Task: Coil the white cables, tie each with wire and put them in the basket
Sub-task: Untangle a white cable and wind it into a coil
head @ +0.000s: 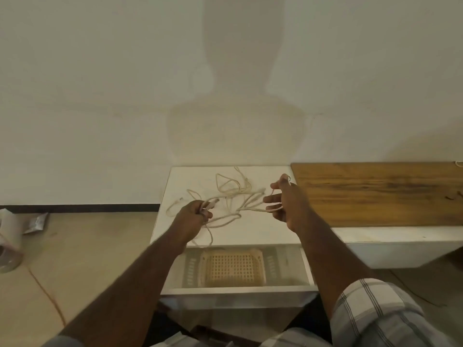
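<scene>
Loose white cables (230, 190) lie tangled on the white cabinet top (250, 234). My left hand (193, 215) grips a cable near its plug end, with the strand running right across the top. My right hand (284, 201) has that strand looped round its lower fingers, while its thumb and forefinger pinch something small that I cannot make out. Below the cabinet top, an open white drawer (235, 289) holds the tan plastic basket (234, 269), which has nothing in it.
A wooden board (375, 194) covers the surface to the right of the cabinet top. The wall stands right behind. On the floor at the left lie plastic wrappers (35, 222) and a clear container (7, 254). A thin dark wire (413, 291) runs along the floor at the right.
</scene>
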